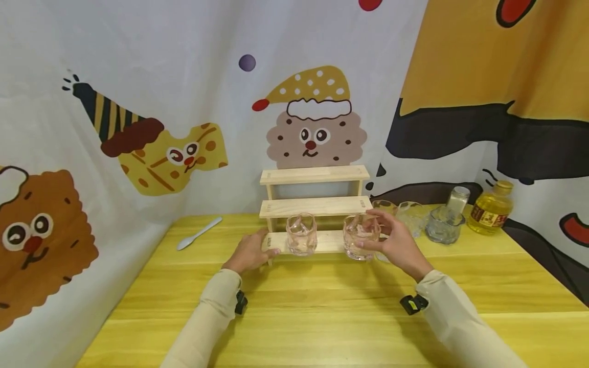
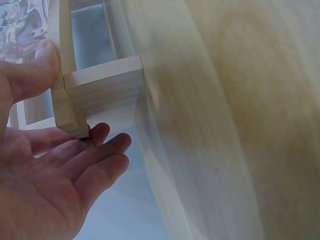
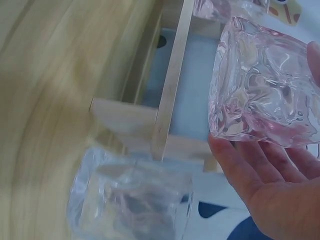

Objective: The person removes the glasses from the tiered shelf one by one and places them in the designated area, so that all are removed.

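Observation:
A three-step wooden rack point(image 1: 322, 205) stands against the cloth backdrop. My left hand point(image 1: 250, 252) grips the left end of its lowest board, thumb on top and some fingers beneath, as the left wrist view shows. On that board rests a faceted pinkish drinking glass point(image 1: 302, 236). A second pinkish glass point(image 1: 358, 240) is held between the thumb and fingers of my right hand point(image 1: 399, 246), near the board's right end. In the right wrist view, a gap shows between this glass and the board. A clear glass point(image 3: 132, 200) stands on the table beside the rack's right end.
More clear glasses point(image 1: 411, 217) stand right of the rack, with a grey glass bowl point(image 1: 444, 225), a small jar point(image 1: 458, 198) and a yellow oil bottle point(image 1: 491, 208). At the table's back left lies a white spoon point(image 1: 199, 233). Patterned cloth point(image 1: 221, 30) hangs behind.

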{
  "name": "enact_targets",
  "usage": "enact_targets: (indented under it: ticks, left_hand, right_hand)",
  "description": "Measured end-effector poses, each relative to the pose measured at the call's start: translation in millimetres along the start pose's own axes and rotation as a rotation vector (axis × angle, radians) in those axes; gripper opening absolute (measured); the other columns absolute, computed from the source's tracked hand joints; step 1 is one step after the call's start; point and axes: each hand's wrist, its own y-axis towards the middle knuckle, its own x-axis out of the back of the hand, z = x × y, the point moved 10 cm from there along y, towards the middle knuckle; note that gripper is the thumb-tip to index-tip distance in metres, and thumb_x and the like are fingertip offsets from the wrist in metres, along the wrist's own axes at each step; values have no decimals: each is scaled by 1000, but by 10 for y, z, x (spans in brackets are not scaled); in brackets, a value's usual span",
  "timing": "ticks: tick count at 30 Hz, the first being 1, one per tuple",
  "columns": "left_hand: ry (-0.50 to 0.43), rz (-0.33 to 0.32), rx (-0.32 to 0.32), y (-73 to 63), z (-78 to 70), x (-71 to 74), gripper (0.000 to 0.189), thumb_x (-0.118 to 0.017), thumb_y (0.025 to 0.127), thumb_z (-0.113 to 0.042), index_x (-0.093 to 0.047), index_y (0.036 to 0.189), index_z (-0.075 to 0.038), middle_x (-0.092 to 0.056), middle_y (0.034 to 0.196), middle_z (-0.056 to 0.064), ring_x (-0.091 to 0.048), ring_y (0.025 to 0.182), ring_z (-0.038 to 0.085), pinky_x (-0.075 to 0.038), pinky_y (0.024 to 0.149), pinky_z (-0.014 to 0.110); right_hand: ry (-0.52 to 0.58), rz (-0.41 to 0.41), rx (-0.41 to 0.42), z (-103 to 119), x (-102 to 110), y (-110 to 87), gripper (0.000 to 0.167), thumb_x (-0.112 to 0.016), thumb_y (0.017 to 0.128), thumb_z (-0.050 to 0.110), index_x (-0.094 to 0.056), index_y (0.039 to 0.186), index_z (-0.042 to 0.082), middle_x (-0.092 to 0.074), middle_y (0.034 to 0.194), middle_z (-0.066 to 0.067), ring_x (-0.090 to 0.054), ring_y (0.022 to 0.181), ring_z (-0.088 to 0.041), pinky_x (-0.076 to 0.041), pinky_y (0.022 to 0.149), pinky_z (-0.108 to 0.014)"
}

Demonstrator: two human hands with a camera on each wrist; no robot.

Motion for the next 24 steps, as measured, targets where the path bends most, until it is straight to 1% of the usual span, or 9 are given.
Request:
enact_targets:
  ticks: [2, 4, 9, 11, 13, 15, 17, 21, 24]
  left_hand:
    - [-8, -3, -1, -4, -1, 7, 68, -71, 94, -35, -45, 148, -4, -68, 121, 19, -66, 103, 32, -53, 90, 48]
    - [-12, -4, -2, -7, -6, 12, 67, -72, 94, -35, -46, 148, -4, -69, 118, 18, -65, 99, 29, -53, 87, 46]
    - [-9, -6, -14, -13, -14, 14, 66, -72, 93, -34, -48, 146, -3, -70, 112, 16, -64, 93, 24, -53, 83, 42]
    - [-22, -3, -8, -10, 1, 3, 65, -73, 93, -34, -48, 146, -4, -70, 105, 13, -62, 85, 22, -51, 76, 38]
    - [-33, -5, -4, -10, 12, 0, 65, -73, 93, -33, -48, 146, -5, -69, 99, 12, -58, 79, 21, -48, 70, 35]
    - [-37, -8, -5, -10, 16, -5, 66, -73, 93, -33, -47, 147, -5, -68, 98, 11, -57, 78, 20, -46, 68, 33]
    - [-46, -7, -15, -10, 1, -11, 65, -73, 93, -32, -48, 147, -4, -67, 96, 11, -55, 75, 19, -44, 66, 32]
    - [-45, -2, -25, -3, -11, -26, 66, -73, 93, -32, -47, 146, -3, -68, 95, 11, -56, 74, 19, -45, 65, 31]
    - [-35, -1, -13, 3, 6, -22, 67, -72, 93, -33, -46, 148, -4, -67, 92, 10, -56, 73, 19, -45, 65, 32]
  right_hand:
    - [-21, -10, 0, -5, 61, -36, 78, -85, 81, 31, -46, 147, 14, -67, 123, -12, -64, 114, -31, -50, 92, -39]
    - [-42, -20, 0, -3, 121, -78, 78, -85, 82, 31, -46, 147, 15, -67, 124, -13, -64, 115, -31, -50, 93, -41]
    - [-77, -37, 4, -15, 256, -180, 80, -85, 82, 31, -45, 150, 16, -67, 124, -14, -66, 115, -34, -54, 93, -49]
    - [-93, -39, 0, -44, 306, -207, 80, -84, 82, 32, -45, 150, 16, -68, 123, -14, -66, 115, -34, -55, 93, -50]
    - [-115, -42, -8, -81, 366, -236, 80, -84, 82, 34, -45, 150, 16, -68, 123, -13, -65, 115, -34, -55, 91, -48]
    - [-136, -49, -14, -115, 442, -282, 81, -84, 82, 34, -44, 150, 14, -68, 123, -14, -65, 115, -34, -56, 89, -45]
    - [-161, -56, -23, -159, 525, -335, 81, -84, 82, 35, -44, 150, 14, -68, 123, -14, -66, 113, -30, -57, 86, -38]
    - [-179, -61, -40, -242, 673, -429, 81, -83, 83, 34, -43, 150, 11, -68, 125, -15, -66, 105, -8, -54, 80, -24]
    - [-182, -64, -52, -285, 759, -471, 81, -82, 85, 34, -42, 151, 11, -68, 127, -16, -62, 99, 7, -54, 79, -23]
